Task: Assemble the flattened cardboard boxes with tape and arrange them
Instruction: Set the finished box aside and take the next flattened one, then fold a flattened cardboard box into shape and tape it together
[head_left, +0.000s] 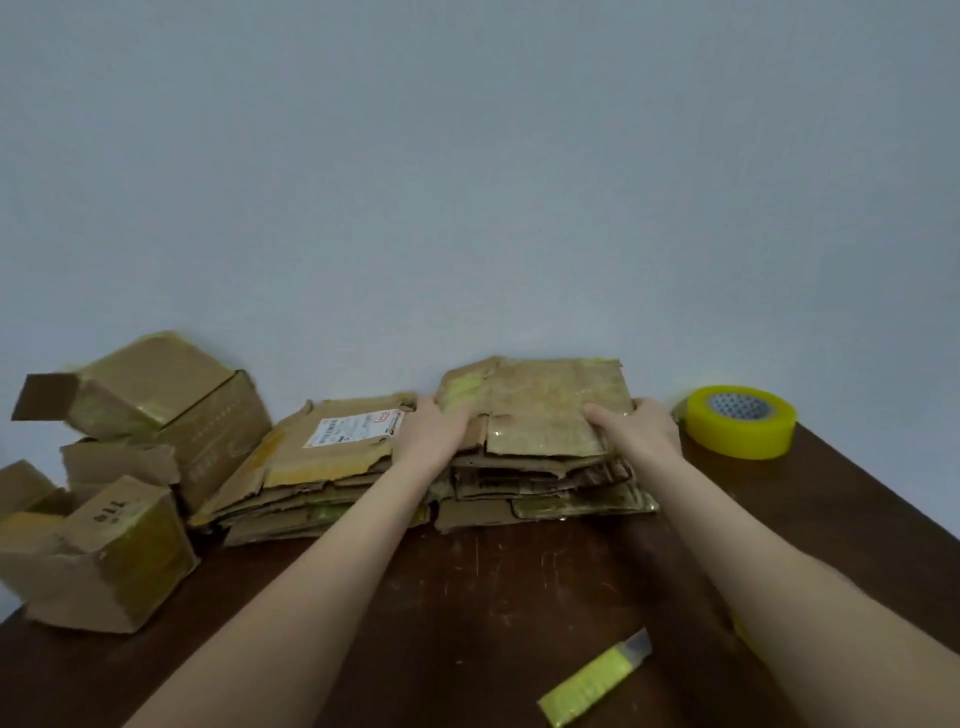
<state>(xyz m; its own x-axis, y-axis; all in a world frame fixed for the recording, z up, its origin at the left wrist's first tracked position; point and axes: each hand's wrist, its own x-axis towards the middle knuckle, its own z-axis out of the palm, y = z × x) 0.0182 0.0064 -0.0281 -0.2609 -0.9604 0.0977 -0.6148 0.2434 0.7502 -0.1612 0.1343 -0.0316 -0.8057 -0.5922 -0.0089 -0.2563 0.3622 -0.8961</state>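
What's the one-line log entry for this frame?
state: top flattened box held on right stack | left hand: grips left edge | right hand: grips right edge | tape roll, cutter: idle on table

bare tabletop (493, 597) ahead, knife (597, 680) near right

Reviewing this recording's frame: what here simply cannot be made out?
Head view:
- White shipping label: the print is too small and blurred to read.
- Left hand and right hand: some fingers are hidden by the top flattened brown cardboard sheet they grip.
- Yellow utility knife: blurred, so the blade extension is unclear.
- Brown cardboard box flap at the far left: cut off by the frame edge.
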